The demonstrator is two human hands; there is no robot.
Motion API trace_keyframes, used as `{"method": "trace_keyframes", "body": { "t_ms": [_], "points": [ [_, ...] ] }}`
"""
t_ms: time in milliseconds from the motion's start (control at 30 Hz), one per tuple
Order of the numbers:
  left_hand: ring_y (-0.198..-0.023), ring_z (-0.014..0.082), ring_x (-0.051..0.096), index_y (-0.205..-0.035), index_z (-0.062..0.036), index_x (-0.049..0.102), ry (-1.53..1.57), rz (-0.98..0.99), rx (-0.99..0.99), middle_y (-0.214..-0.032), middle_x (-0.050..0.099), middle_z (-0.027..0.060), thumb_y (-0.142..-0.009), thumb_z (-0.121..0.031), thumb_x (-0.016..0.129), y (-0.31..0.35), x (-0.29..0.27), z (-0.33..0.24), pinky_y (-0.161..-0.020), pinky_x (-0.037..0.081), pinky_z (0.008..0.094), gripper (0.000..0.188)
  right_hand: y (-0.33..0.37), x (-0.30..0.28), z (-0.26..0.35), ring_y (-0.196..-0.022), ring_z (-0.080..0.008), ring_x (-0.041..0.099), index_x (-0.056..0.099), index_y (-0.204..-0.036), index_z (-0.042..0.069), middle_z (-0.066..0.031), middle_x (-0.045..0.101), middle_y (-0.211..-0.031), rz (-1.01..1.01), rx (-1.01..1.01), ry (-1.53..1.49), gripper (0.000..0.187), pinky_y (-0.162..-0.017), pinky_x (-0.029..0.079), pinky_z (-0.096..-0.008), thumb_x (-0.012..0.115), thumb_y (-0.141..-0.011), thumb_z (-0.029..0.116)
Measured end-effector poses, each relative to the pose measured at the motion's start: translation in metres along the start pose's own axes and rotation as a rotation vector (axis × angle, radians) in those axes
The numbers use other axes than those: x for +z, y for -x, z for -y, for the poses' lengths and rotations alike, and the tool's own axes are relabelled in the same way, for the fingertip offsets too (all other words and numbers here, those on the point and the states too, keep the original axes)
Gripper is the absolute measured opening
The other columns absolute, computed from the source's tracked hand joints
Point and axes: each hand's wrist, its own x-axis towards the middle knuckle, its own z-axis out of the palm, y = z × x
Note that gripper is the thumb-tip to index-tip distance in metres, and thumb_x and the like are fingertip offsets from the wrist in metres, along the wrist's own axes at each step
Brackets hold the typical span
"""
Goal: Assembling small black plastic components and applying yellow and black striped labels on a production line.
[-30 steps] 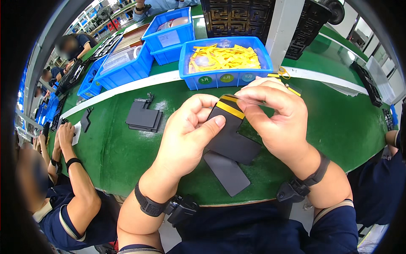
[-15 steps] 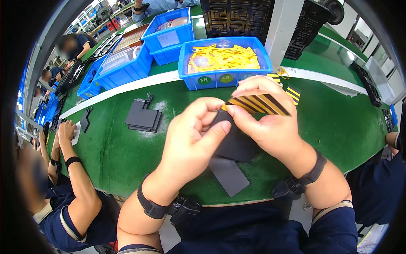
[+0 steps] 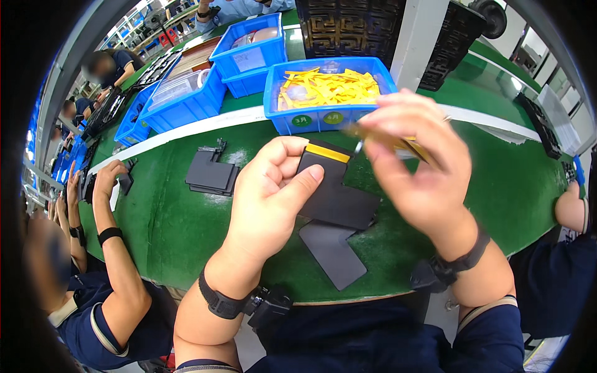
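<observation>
Between thumb and fingers, my left hand [image 3: 264, 202] grips a dark L-shaped plate [image 3: 344, 202]. Along the plate's far edge lies a yellow strip [image 3: 328, 153]. My right hand [image 3: 426, 168], smeared by motion, is just right of the plate and apart from it. Pinched in that hand is a yellow-and-black striped sheet [image 3: 407, 145], mostly hidden by the fingers. Beneath the held plate, another dark L-shaped plate [image 3: 334, 255] lies on the green table near its front edge. To the left sits a small stack of similar plates [image 3: 210, 171].
Beyond my hands stands a blue bin [image 3: 317, 120] with many yellow strips in it. More blue bins [image 3: 186, 107] stand at the far left. A white post [image 3: 418, 43] rises behind my right hand. At the left, a co-worker's arm [image 3: 118, 242] reaches over the table [image 3: 168, 236].
My right hand has moved right, away from the plate, taking the striped sheet with it. The yellow strip on the plate now shows in full. My left hand still holds the plate.
</observation>
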Motion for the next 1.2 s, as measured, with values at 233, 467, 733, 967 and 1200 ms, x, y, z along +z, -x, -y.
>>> {"method": "trace_keyframes", "body": {
  "t_ms": [233, 467, 733, 967, 1200],
  "points": [
    [-0.088, 0.009, 0.059, -0.11, 0.002, 0.047, 0.141, -0.013, 0.116, -0.099, 0.064, 0.0085, -0.088, 0.002, 0.052, 0.001, 0.0, 0.005, -0.077, 0.046, 0.0213, 0.023, 0.007, 0.005, 0.009, -0.105, -0.0299, 0.058, 0.063, -0.085, 0.01, -0.0049, 0.068, -0.095, 0.067, 0.004, 0.048, 0.022, -0.101, 0.031, -0.0515, 0.07, -0.066, 0.0],
    [-0.079, 0.0061, 0.059, -0.116, -0.0036, 0.049, -0.448, -0.032, 0.384, -0.086, 0.066, 0.0031, -0.083, 0.003, 0.056, 0.005, 0.013, 0.001, -0.069, 0.047, 0.023, 0.034, 0.001, 0.007, 0.008, -0.089, -0.028, 0.059, 0.062, -0.081, 0.008, -0.0037, 0.063, -0.081, 0.074, -0.024, -0.138, 0.026, -0.085, 0.044, -0.0406, 0.069, -0.058, -0.002],
    [-0.089, 0.0083, 0.058, -0.113, 0.0043, 0.049, 0.065, -0.03, 0.134, -0.1, 0.063, 0.0082, -0.089, -0.001, 0.052, 0.0, 0.003, 0.0, -0.079, 0.046, 0.0218, 0.025, 0.01, 0.018, -0.001, -0.07, -0.0226, 0.06, 0.063, -0.084, 0.001, -0.0087, 0.062, -0.074, -0.187, 0.329, -0.265, 0.015, -0.067, 0.047, -0.0305, 0.066, -0.071, -0.003],
    [-0.088, 0.0075, 0.058, -0.114, 0.0041, 0.048, 0.046, -0.088, 0.145, -0.099, 0.064, 0.0087, -0.088, -0.002, 0.054, 0.002, 0.01, 0.005, -0.076, 0.047, 0.021, 0.027, 0.013, 0.025, 0.002, -0.07, -0.0235, 0.059, 0.062, -0.082, 0.001, -0.0097, 0.061, -0.073, -0.172, 0.375, -0.29, 0.015, -0.063, 0.046, -0.0317, 0.068, -0.069, -0.001],
    [-0.078, 0.0055, 0.059, -0.107, 0.0029, 0.053, -0.391, -0.209, 0.352, -0.09, 0.067, 0.0076, -0.085, 0.0, 0.057, 0.004, 0.013, 0.012, -0.066, 0.049, 0.0219, 0.022, 0.01, 0.021, 0.005, -0.069, -0.0254, 0.056, 0.06, -0.08, 0.0, -0.0107, 0.06, -0.076, -0.07, 0.107, -0.072, 0.017, -0.066, 0.045, -0.0335, 0.069, -0.066, -0.001]
  ]
}}
